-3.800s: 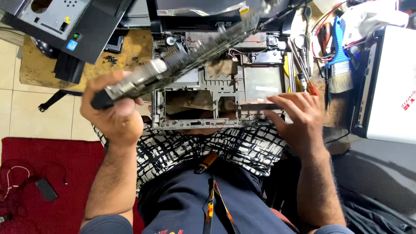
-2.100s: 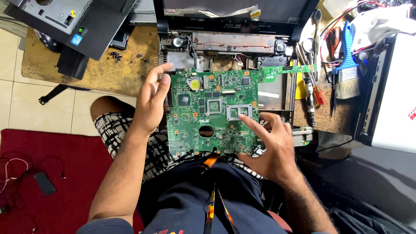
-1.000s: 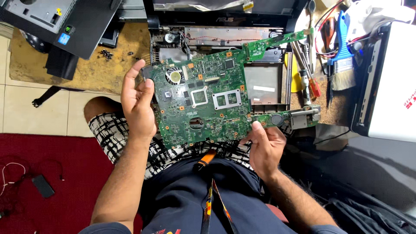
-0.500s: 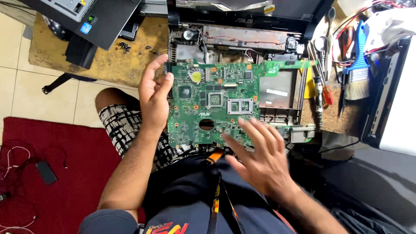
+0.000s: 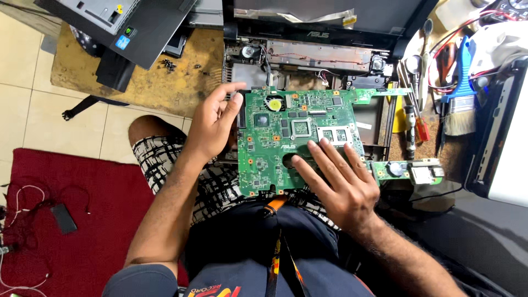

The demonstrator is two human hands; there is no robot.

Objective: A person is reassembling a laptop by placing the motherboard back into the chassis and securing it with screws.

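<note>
A green laptop motherboard (image 5: pixel 286 126) lies flat over the opened laptop base (image 5: pixel 308 60), chips facing up. My left hand (image 5: pixel 212 124) grips the board's left edge, thumb and fingers curled around it. My right hand (image 5: pixel 338 181) rests flat on the board's lower right part, fingers spread, palm down. A narrow green extension of the board (image 5: pixel 407 169) sticks out to the right past my right hand.
Another dark laptop (image 5: pixel 126 25) lies at the upper left on a brown mat (image 5: pixel 159 82) with several loose screws (image 5: pixel 168 65). Screwdrivers (image 5: pixel 412 124) and a blue-handled brush (image 5: pixel 459 99) lie at right, beside a white device (image 5: pixel 506 137). A red rug (image 5: pixel 71 220) covers the floor at left.
The board, held tilted in both hands a second ago, now lies level on the laptop base. My right hand has moved from its lower edge onto its top surface, pressing flat.
</note>
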